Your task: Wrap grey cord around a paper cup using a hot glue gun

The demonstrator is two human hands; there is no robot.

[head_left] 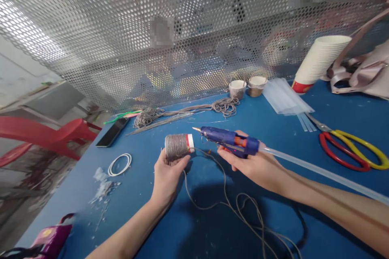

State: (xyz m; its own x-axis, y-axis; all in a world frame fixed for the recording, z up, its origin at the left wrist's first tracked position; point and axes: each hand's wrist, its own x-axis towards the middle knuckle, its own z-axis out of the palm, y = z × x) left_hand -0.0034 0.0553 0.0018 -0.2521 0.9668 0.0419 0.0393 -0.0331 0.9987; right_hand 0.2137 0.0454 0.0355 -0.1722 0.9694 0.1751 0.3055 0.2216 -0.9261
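My left hand point(168, 172) is closed round a paper cup wrapped in grey twine point(178, 146), held on its side with its red and white end pointing right. My right hand point(253, 166) grips a blue hot glue gun point(228, 139). Its metal nozzle points left, a short gap from the cup's end. A clear glue stick point(319, 172) sticks out of the gun's back over my right forearm. Loose twine point(231, 204) trails from the cup across the blue table point(194, 218) toward me.
Red and yellow scissors point(352, 149) lie at the right. A stack of paper cups point(320, 61), clear glue sticks point(285, 97) and two twine-wrapped cups point(246, 86) sit at the back by the perforated metal screen. A phone point(113, 132), twine bundles point(182, 111) and a white ring point(119, 164) lie left.
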